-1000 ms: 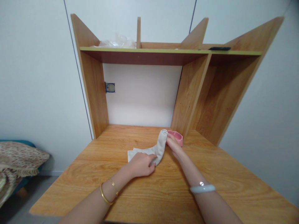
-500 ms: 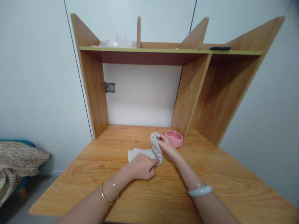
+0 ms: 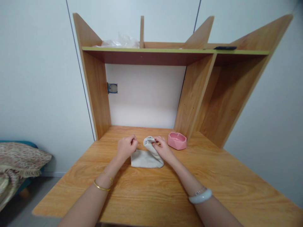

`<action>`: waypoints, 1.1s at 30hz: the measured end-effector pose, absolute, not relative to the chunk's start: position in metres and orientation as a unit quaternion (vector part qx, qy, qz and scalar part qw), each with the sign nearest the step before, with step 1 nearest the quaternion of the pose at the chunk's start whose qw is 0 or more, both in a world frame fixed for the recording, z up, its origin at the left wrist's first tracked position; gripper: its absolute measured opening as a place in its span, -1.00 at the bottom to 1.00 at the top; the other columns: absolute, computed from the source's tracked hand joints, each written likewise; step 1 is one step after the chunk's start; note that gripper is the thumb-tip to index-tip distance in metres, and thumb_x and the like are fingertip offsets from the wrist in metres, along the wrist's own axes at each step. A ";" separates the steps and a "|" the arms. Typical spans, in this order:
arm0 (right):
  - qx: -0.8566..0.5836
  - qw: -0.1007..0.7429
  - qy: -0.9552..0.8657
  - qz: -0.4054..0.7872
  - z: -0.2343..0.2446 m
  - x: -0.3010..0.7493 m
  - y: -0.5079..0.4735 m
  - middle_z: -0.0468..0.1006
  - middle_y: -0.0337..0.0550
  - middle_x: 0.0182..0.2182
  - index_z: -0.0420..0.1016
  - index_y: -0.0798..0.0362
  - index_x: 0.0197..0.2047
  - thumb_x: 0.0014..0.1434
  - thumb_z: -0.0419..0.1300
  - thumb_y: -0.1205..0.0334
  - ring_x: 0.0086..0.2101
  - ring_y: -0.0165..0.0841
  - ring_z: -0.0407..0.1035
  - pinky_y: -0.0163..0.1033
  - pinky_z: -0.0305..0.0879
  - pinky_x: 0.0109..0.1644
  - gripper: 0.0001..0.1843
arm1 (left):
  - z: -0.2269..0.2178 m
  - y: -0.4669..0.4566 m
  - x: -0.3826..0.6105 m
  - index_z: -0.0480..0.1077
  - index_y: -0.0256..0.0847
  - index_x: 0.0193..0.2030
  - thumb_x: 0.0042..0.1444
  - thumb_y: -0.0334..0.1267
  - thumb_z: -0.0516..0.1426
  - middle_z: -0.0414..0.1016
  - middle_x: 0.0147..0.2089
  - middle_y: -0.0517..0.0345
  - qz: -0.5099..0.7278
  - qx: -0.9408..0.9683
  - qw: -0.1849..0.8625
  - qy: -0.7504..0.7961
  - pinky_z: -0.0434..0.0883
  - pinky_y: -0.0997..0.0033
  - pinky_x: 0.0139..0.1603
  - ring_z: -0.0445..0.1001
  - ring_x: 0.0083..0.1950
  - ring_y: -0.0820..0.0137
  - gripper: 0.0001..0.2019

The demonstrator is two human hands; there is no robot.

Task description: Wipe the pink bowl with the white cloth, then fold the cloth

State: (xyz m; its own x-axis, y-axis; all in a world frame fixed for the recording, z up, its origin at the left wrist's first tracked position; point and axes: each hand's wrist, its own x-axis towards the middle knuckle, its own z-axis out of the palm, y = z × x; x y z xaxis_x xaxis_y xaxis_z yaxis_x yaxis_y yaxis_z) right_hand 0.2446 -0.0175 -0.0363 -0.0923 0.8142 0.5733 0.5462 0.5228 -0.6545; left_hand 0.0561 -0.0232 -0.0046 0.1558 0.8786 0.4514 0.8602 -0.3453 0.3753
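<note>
A light grey cloth point(image 3: 144, 159) lies on the wooden desk. Its left part is flat, while its right end is raised and folded over toward the left. My right hand point(image 3: 163, 148) is closed on this raised end, thumb on the near side. My left hand point(image 3: 126, 146) is curled closed by the cloth's far left corner. Whether its fingers pinch anything is hidden. A pink faceted bowl point(image 3: 177, 145), looking like an ashtray, stands just right of my right hand.
The desk point(image 3: 146, 195) has a wooden shelf unit point(image 3: 196, 94) at its back. Up on the shelf are a clear plastic bag point(image 3: 120, 42) and a flat black object point(image 3: 225, 48). A wall opening point(image 3: 112, 88) shows blue wire. Patterned fabric point(image 3: 21, 157) lies at far left.
My left hand has left the cloth's near fold and moved back and left, its fingers now curled. My right hand has brought the raised end of the cloth leftward.
</note>
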 end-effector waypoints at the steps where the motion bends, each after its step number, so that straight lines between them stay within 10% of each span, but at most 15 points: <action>1: -0.468 0.482 -0.730 0.127 -0.036 0.242 -0.019 0.46 -0.17 -0.32 0.46 0.00 -0.29 0.03 0.01 0.33 -0.22 -0.29 0.24 -0.16 0.12 -0.10 -0.77 | -0.004 -0.022 0.056 0.37 -0.19 -0.41 0.05 -0.33 -0.10 0.46 -0.46 0.16 0.288 0.758 0.010 0.584 0.17 0.51 -0.40 0.39 -0.39 0.42 -0.77; 21: -0.523 0.335 -0.784 0.019 -0.044 0.221 -0.031 0.47 -0.09 -0.12 0.33 -0.06 0.02 0.10 0.07 0.21 -0.10 -0.21 0.24 -0.09 -0.01 -0.04 -0.63 | -0.002 -0.019 0.053 0.43 -0.17 -0.36 0.07 -0.27 -0.08 0.52 -0.34 0.06 0.200 0.760 0.004 0.618 0.21 0.48 -0.38 0.45 -0.27 0.33 -0.74; 33: -0.546 0.374 -0.730 0.170 -0.042 0.272 -0.011 0.34 -0.36 -0.65 0.40 0.04 -0.33 -0.02 0.07 0.30 -0.58 -0.46 0.21 -0.35 0.01 -0.46 -0.85 | -0.012 -0.019 0.059 0.45 -0.19 -0.40 0.03 -0.27 -0.10 0.52 -0.36 0.00 0.143 0.805 0.007 0.575 0.23 0.44 -0.39 0.45 -0.30 0.28 -0.71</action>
